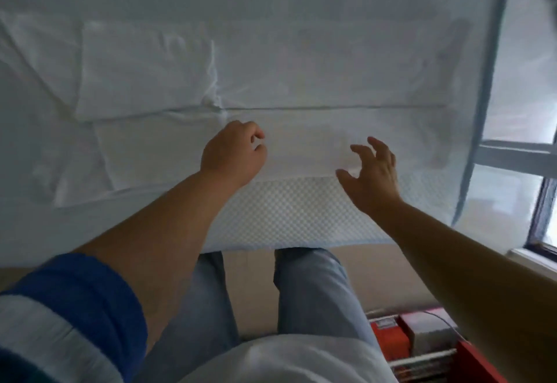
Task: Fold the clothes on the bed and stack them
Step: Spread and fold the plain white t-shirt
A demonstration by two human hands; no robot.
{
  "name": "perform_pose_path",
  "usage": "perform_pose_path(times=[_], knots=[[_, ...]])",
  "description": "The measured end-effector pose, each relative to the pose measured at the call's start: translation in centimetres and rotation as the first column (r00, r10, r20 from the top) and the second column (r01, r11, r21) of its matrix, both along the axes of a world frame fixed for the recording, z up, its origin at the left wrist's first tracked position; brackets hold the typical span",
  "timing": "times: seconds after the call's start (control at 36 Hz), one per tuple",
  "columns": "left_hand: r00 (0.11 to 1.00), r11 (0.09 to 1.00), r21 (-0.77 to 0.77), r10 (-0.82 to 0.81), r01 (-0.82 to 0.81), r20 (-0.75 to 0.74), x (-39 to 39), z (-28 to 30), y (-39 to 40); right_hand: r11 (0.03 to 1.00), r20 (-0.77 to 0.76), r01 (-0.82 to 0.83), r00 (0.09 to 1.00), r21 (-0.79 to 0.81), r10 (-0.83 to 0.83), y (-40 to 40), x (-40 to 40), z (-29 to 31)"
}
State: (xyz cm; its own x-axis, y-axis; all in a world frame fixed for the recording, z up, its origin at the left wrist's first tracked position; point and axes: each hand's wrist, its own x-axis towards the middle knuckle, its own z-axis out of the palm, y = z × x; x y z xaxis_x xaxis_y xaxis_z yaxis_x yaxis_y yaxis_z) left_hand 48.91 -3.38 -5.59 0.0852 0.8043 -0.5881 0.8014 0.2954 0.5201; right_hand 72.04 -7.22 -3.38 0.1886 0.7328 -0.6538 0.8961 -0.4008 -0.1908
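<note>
Bed [301, 210] bearing white garment [187, 147]. Left hand [233, 153] curled, hold on cloth unclear. Right hand [373, 174] spread, holding nothing.

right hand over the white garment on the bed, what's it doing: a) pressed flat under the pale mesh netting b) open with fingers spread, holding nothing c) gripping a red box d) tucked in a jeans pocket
b: the right hand hovers with fingers spread and slightly bent above the flat white garment on the bed, nothing held between them.
</note>
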Motion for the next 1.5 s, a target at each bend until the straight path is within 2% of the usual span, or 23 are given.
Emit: perform_pose_path(times=[0.08,0.17,0.22,0.28,0.33,0.44,0.58,0.78,0.89,1.0,1.11,1.31,1.39,1.5], knots=[[0.997,0.996,-0.044,-0.074,0.073,-0.024,4.2,-1.1,0.9,0.988,0.046,0.147,0.988,0.041,-0.149,0.8,6.5,-0.9],[0.992,0.989,-0.092,-0.12,0.115,-0.051,7.5,-2.1,1.4,0.978,0.047,0.198,0.978,0.07,-0.201,1.5,11.6,-2.1],[0.99,0.989,-0.095,-0.121,0.114,-0.073,9.3,-2.6,1.5,0.983,0.049,0.157,0.985,0.094,-0.162,1.5,14.1,-2.8],[0.989,0.994,-0.053,-0.104,0.099,-0.101,10.6,-2.9,1.4,0.989,0.077,0.057,0.995,0.139,-0.069,1.0,15.9,-3.4],[0.988,0.995,-0.005,-0.095,0.095,-0.123,11.6,-3.0,1.3,0.981,0.08,0.032,0.996,0.191,-0.048,0.5,17.4,-4.0],[0.989,0.992,0.057,-0.106,0.112,-0.098,13.5,-3.0,1.1,0.92,-0.015,0.27,0.961,0.283,-0.277,0.0,19.2,-4.7],[0.985,0.981,0.1,-0.158,0.164,-0.065,16.4,-3.3,1.6,0.827,-0.149,0.511,0.859,0.236,-0.489,2.7,20.5,-5.7],[0.979,0.978,0.095,-0.176,0.186,-0.106,18.6,-3.9,2.3,0.851,-0.196,0.504,0.858,0.146,-0.474,8.1,20.7,-6.5],[0.986,0.987,0.068,-0.14,0.146,-0.088,18.6,-4.1,2.7,0.87,-0.219,0.473,0.871,0.139,-0.439,9.8,20.3,-6.4],[0.998,0.998,0.017,-0.059,0.059,-0.011,18.5,-4.1,3.1,0.894,-0.227,0.405,0.905,0.194,-0.361,9.6,19.7,-5.7],[0.992,0.994,-0.053,0.098,-0.094,0.079,18.0,-3.9,3.6,0.892,-0.212,0.385,0.917,0.236,-0.339,9.5,18.8,-4.7],[0.925,0.95,-0.131,0.308,-0.284,0.222,13.6,-2.2,4.4,0.857,-0.347,0.422,0.883,0.297,-0.315,9.7,14.0,-0.4],[0.845,0.892,-0.202,0.449,-0.405,0.29,10.1,-1.3,4.5,0.866,-0.355,0.375,0.9,0.331,-0.254,9.4,9.6,1.9],[0.718,0.78,-0.298,0.625,-0.551,0.306,4.7,-0.1,4.7,0.893,-0.395,0.336,0.895,0.298,-0.205,9.1,2.1,3.9]])
